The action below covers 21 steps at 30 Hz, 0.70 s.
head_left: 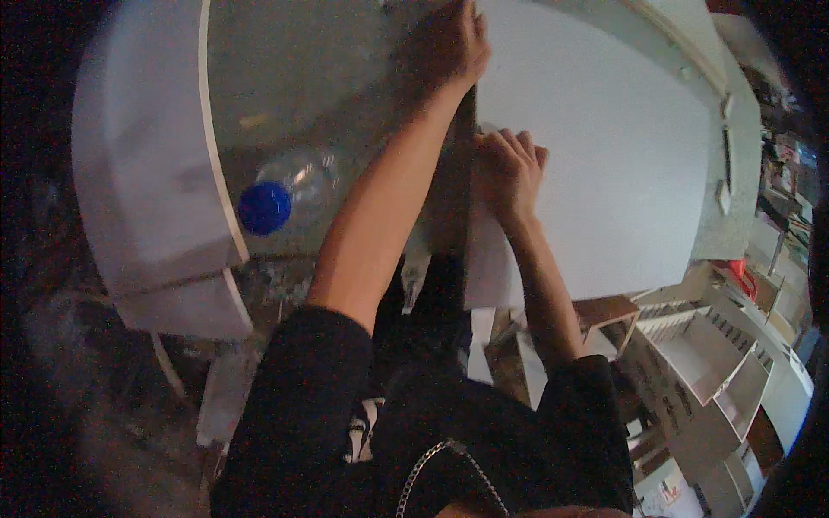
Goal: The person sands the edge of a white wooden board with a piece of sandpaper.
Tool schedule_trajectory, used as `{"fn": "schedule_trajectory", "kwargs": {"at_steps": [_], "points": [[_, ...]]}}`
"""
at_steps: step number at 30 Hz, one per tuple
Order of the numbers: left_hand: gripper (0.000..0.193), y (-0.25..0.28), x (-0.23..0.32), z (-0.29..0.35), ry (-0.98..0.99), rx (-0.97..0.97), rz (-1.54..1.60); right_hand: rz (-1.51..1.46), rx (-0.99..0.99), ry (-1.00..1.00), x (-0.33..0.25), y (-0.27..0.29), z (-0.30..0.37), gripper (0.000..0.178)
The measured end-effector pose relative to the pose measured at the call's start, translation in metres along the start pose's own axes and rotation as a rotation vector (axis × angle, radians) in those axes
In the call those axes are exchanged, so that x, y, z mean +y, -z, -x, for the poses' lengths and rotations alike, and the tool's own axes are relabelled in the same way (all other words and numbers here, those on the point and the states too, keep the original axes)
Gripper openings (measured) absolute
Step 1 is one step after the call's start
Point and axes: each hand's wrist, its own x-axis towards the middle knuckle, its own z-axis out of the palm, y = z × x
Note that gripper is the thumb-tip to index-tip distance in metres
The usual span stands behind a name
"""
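Note:
A large white panel (604, 164) lies in front of me to the right. Its left edge runs under both my hands. Farther up that edge, my left hand (459, 53) is closed with curled fingers on the panel's border; its fingertips are in shadow. Nearer to me, my right hand (511, 168) is bent and closed on the same edge, knuckles up. Whatever small thing either hand may also hold is hidden. Left of my left forearm is a clear plastic container with a blue cap (265, 207), on a dull grey-green surface (294, 78).
Another pale panel (147, 147) with a light edge strip stands at the left. Beyond the white panel runs a pale frame (691, 60). Low at the right are a white slatted crate (699, 354) and a red object (738, 274). The far right is cluttered.

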Motion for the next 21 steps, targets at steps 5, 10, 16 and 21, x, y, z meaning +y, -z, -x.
{"fn": "schedule_trajectory", "kwargs": {"at_steps": [5,10,16,21], "points": [[0.052,-0.006,0.028,0.01,0.188,0.177,0.52,0.09,-0.03,-0.052,0.051,-0.007,-0.089,0.006],[0.058,-0.009,0.03,0.012,0.123,0.045,0.363,0.052,0.039,-0.019,0.086,-0.029,-0.147,0.01],[0.063,-0.008,0.028,0.005,0.031,-0.118,0.031,-0.022,0.144,0.022,0.113,-0.06,-0.209,0.014],[0.073,-0.026,0.053,0.017,0.063,-0.266,-0.266,0.046,0.019,0.036,0.176,-0.059,-0.221,0.012]]}}
